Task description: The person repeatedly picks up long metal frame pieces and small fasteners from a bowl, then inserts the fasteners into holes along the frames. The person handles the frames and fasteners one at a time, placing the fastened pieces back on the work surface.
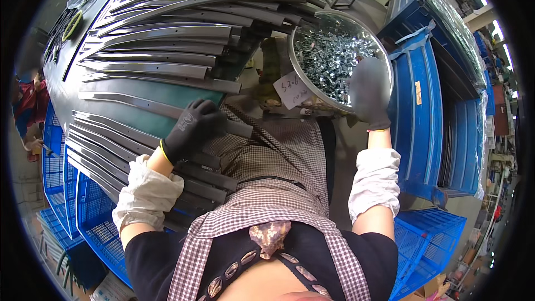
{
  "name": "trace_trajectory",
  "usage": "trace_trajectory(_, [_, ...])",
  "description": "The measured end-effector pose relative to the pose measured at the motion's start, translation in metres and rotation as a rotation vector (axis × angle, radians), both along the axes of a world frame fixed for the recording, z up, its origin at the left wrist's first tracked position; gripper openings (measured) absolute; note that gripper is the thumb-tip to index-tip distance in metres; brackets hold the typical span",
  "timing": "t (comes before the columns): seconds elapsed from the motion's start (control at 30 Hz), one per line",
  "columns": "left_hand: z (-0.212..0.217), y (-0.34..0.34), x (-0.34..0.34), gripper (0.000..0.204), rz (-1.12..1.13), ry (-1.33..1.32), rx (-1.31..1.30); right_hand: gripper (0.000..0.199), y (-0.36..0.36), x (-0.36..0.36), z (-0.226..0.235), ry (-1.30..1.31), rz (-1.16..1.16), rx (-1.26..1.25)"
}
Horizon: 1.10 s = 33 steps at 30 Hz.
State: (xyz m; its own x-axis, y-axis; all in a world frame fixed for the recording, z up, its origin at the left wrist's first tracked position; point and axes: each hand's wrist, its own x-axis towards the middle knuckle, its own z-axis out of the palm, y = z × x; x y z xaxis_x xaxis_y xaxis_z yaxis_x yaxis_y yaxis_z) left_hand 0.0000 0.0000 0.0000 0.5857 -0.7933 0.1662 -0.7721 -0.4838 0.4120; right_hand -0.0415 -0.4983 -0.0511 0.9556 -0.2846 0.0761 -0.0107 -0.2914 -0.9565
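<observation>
My left hand (193, 125), in a black glove, is closed on a long dark strip (134, 100) that lies apart from the others on the green-topped table (167, 92). The strip's near end sticks out past my fingers toward my apron. My right hand (369, 92), also black-gloved, hangs over the right side of a large round basin (293, 58). Small shiny metal clips (329, 50) fill this basin. Motion smears my right fingers, so what they hold, if anything, cannot be made out.
Many curved strips (161, 36) lie at the table's far side, and more strips (106, 139) nearer me. A paper label (291, 90) leans by the basin. Blue metal bins (415, 111) stand to the right. Blue plastic crates (100, 212) are at left, another crate (429, 245) lower right.
</observation>
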Motion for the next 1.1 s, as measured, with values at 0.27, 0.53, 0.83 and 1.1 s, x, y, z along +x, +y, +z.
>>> trace_trajectory(0.27, [0.032,-0.043,-0.048,0.038,-0.061,0.091,-0.173,0.019,0.116,-0.061,0.055,0.048,0.343,0.298])
trace_trajectory(0.53, [0.033,-0.053,-0.089,0.034,0.015,0.609,-0.172,0.024,0.209,-0.107,0.041,-0.002,0.664,0.137])
trace_trajectory(0.83, [0.012,-0.051,-0.081,0.036,-0.332,-0.329,0.065,0.038,0.212,-0.103,0.063,0.466,0.568,0.255])
trace_trajectory(1.1, [0.020,-0.051,-0.057,0.052,-0.248,-0.279,0.055,0.040,0.203,-0.098,0.044,0.166,0.523,-0.057])
